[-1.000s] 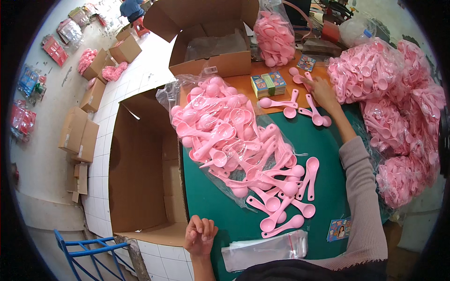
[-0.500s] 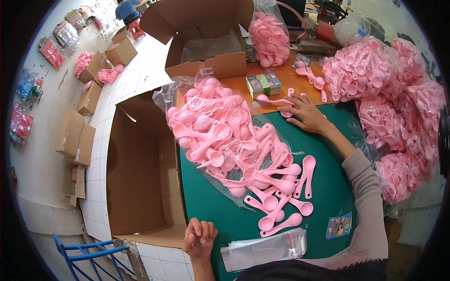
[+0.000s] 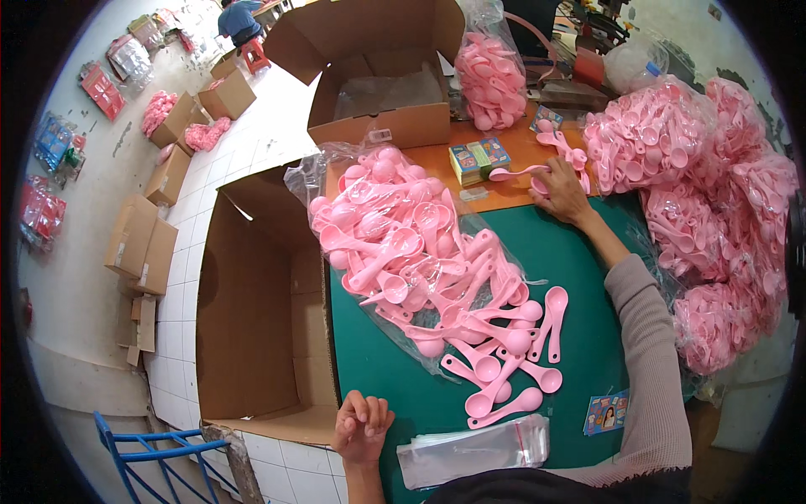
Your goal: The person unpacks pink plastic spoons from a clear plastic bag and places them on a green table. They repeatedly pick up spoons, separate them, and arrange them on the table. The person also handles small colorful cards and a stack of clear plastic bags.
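Where the right hand [image 3: 562,193] covers a spoon [image 3: 509,175] (partly) — grip is unclear.

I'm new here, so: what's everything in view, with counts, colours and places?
spoons: many, pink, mid-table
bags: several, clear, middle, right, back
table: one, green-orange, centre
cards: many, multicoloured, back and front right
sleeves: one pile, clear, front
boxes: several, brown, left and back
packets: several, mixed colours, left wall
frame: one, blue, front left
person: one, blue-topped, back left
stool: one, red, back left
left fingers: one hand, bare, front left
right fingers: one hand, bare, at a spoon
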Tool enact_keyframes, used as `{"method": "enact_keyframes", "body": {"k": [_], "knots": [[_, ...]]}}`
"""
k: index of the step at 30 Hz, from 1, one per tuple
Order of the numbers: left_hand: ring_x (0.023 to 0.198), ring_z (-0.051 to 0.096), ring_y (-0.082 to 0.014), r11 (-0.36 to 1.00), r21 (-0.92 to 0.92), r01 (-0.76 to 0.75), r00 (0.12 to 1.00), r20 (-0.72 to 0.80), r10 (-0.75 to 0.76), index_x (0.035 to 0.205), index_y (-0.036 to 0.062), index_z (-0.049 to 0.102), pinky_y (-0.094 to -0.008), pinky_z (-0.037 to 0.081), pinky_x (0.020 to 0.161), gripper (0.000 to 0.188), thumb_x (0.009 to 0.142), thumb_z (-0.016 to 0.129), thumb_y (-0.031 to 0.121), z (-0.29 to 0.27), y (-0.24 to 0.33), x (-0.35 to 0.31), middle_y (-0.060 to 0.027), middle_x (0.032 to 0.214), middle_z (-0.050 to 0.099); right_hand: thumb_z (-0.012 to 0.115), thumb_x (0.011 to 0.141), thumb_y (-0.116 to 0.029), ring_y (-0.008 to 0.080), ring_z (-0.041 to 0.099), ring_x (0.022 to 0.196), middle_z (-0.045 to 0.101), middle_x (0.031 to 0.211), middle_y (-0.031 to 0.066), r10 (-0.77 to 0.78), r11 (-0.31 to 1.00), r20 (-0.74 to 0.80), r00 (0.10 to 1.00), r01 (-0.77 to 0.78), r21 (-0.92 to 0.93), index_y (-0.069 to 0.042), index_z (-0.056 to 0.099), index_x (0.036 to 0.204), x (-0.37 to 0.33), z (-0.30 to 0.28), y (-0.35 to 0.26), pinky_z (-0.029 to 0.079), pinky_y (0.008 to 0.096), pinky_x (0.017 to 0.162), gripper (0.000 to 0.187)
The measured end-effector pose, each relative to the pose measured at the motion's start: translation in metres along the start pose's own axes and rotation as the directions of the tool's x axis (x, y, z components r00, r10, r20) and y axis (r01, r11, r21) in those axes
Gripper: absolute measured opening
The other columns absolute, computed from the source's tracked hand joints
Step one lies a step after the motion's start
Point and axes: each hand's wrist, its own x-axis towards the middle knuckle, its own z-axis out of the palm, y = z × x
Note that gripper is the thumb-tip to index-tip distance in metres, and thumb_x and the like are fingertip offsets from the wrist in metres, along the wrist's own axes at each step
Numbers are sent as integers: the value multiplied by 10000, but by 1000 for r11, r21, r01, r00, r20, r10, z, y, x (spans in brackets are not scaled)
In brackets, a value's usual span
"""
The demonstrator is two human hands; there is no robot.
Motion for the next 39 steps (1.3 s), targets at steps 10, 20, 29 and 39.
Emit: {"method": "enact_keyframes", "body": {"k": [10, 20, 29, 39], "knots": [[704, 493, -202, 780, 626, 6, 880, 367, -301, 866, 13, 493, -303, 389, 636, 274, 858, 593, 269, 23, 16, -7, -88, 749, 512, 637, 767, -189, 367, 498, 1064, 530, 1143, 183, 229, 905, -366, 902, -335, -261, -51, 586, 1054, 0, -11, 12, 402, 470, 905, 323], [871, 566, -295, 822, 543, 174, 474, 685, -553, 1146, -41, 486, -347, 469, 784, 446, 855, 633, 264, 50, -10, -52, -146, 1041, 560, 656, 785, -141, 340, 589, 859, 596, 921, 163, -186, 887, 467, 865, -56, 458, -29, 578, 935, -33, -110, -190, 475, 414, 754, 202], [790, 582, -220, 985, 174, -1, 732, 672, -118, 1066, 22, 576, -330, 480, 720, 170, 937, 584, 133, 58, -14, -54, -154, 1009, 584, 657, 766, -115, 364, 574, 870, 574, 935, 174, -34, 898, 575, 817, -228, 377, -40, 533, 1050, -51, -102, -226, 472, 435, 746, 319], [750, 598, -295, 958, -283, -37, 795, 572, 200, 873, 9, 604, -365, 468, 623, 76, 905, 604, 78, 148, 4, -61, -207, 915, 609, 642, 742, -77, 382, 564, 901, 560, 948, 190, -98, 886, 542, 835, -175, 430, -30, 470, 1168, -66, -91, -235, 464, 460, 739, 462]]}}
